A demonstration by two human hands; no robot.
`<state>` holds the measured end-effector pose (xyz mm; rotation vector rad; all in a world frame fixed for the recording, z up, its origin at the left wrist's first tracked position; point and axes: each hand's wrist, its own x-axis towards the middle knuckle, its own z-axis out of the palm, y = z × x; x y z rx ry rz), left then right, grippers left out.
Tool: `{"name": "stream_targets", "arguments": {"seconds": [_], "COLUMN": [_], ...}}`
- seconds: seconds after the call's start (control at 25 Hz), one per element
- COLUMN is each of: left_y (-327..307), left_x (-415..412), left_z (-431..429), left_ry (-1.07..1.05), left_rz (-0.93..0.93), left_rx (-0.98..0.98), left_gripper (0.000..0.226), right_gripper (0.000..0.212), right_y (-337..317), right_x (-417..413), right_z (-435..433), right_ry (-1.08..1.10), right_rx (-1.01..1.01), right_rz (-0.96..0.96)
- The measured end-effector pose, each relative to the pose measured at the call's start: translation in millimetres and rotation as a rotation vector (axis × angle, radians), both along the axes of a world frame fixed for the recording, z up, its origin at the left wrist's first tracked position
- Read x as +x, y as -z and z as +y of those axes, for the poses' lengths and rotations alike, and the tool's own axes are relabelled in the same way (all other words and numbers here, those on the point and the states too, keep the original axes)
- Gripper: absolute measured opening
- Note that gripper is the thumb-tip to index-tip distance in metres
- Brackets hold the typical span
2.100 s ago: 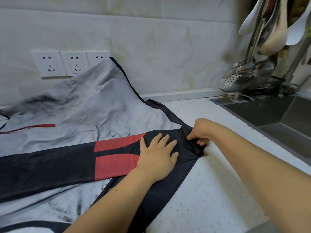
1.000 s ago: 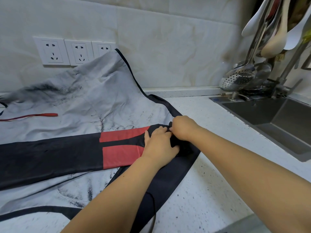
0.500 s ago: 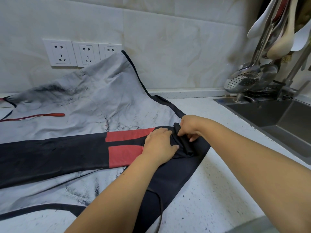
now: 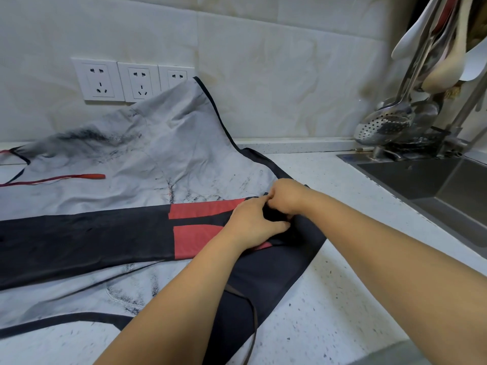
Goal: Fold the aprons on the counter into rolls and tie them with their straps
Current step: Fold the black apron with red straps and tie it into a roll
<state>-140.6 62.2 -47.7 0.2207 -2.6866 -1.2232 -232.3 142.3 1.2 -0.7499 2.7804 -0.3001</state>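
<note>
A black apron with red panels (image 4: 87, 238) lies folded into a long band across the counter, on top of a pale grey apron (image 4: 163, 159) with black trim that climbs the back wall. My left hand (image 4: 253, 222) and my right hand (image 4: 287, 196) meet at the band's right end, both curled around a small tight roll of black cloth. The roll itself is mostly hidden under my fingers. A thin dark strap (image 4: 250, 325) trails toward the front edge, and a red strap (image 4: 66, 177) lies on the grey apron at the left.
A steel sink (image 4: 434, 185) is sunk into the speckled white counter (image 4: 342, 299) at the right. Hanging ladles and a slotted spoon (image 4: 382, 125) crowd the back right corner. Three wall sockets (image 4: 137, 81) sit above the grey apron.
My right hand turned the black apron's right end over to the left and started a small roll. My left hand went from pressing flat to curling around that roll.
</note>
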Motion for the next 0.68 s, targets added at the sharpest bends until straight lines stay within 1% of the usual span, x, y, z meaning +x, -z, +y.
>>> {"name": "stream_targets", "arguments": {"seconds": [0.04,0.08,0.12,0.2,0.28,0.4,0.44,0.48,0.52,0.6,0.64,0.68], "left_y": [0.3,0.9,1.5,0.8,-1.7,-9.4,-11.4,-13.4,-13.5,-13.4,-10.0,-7.0], "left_x": [0.5,0.1,-0.4,-0.6,1.0,6.4,8.0,11.0,15.4,26.3,32.6,39.8], "left_z": [-1.0,-2.2,-3.0,-3.5,-2.9,-8.6,-13.0,-17.4,-20.5,-24.5,-25.7,-25.8], "left_ry": [0.004,0.003,-0.003,-0.007,0.001,0.042,0.066,0.088,0.095,0.036,0.013,0.008], "left_rz": [-0.022,-0.037,-0.049,-0.057,-0.039,-0.024,-0.033,-0.065,-0.134,-0.265,-0.274,-0.250], "left_rx": [-0.002,-0.010,-0.026,-0.042,-0.022,-0.010,-0.038,-0.120,-0.269,-0.642,-0.762,-0.820], "left_gripper": [0.052,0.059,0.066,0.076,0.076,0.066,0.062,0.059,0.059,0.060,0.057,0.054], "right_gripper": [0.014,0.014,0.012,0.011,0.019,0.013,0.011,0.011,0.013,0.020,0.021,0.018], "right_y": [-2.3,-4.1,-4.5,-0.9,2.6,3.1,3.5,3.3,4.9,3.6,4.5,6.3], "right_x": [-3.9,-5.3,-5.3,-7.7,-9.6,-5.7,-3.1,0.1,1.9,3.0,4.9,8.0], "right_z": [2.1,4.8,7.9,13.2,12.5,-0.1,-4.5,-6.9,-6.7,-2.2,0.5,1.7], "right_ry": [0.060,0.108,0.144,0.225,0.271,0.196,0.160,0.130,0.106,0.054,0.008,-0.041], "right_rx": [-0.125,-0.221,-0.278,-0.309,-0.230,-0.064,-0.027,-0.001,0.004,-0.041,-0.050,-0.033], "right_rz": [-0.148,-0.255,-0.313,-0.366,-0.356,-0.227,-0.172,-0.128,-0.098,-0.072,-0.049,0.015]}}
